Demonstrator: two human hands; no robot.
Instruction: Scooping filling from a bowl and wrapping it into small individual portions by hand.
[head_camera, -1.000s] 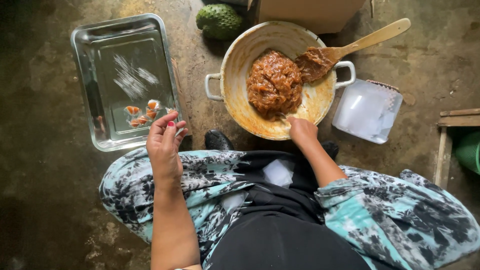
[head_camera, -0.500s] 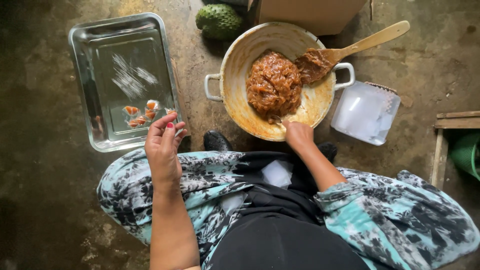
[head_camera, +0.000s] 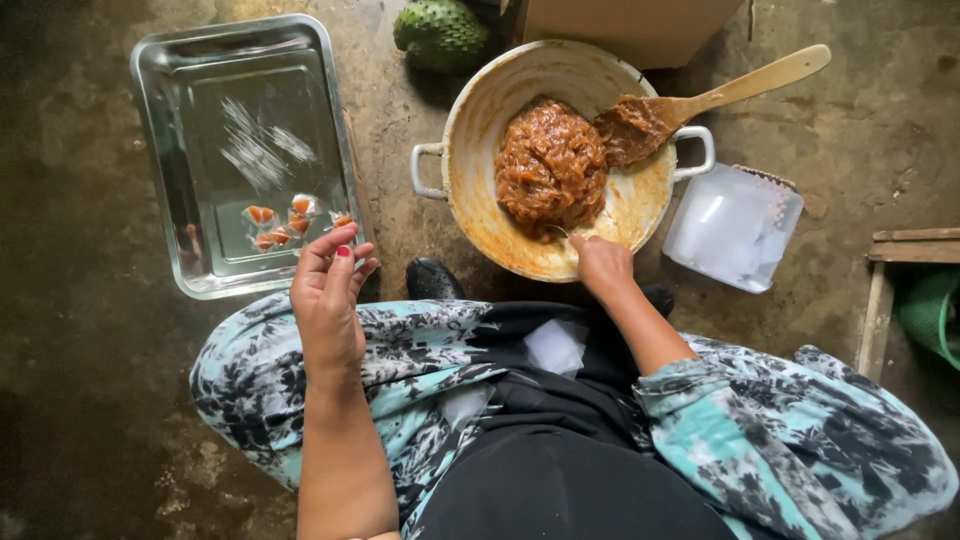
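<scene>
Now right hand (head_camera: 600, 265) dips into pan (head_camera: 470, 190); left hand (head_camera: 328, 300) beside tray (head_camera: 160, 150).

Dim, soft daylight, glare on metal tray (head_camera: 170, 110), corners dark, sharp focus, slight wide-angle bend

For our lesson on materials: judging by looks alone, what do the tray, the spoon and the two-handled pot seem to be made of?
Tray: bright metal, probably steel; it is shiny and shows reflections.
Spoon: pale wood, matte, with a smooth plain handle.
Pot: likely enamelled or coated metal; cream inside, stained orange-brown, with pale loop handles. The exact material cannot be told from here.
</scene>
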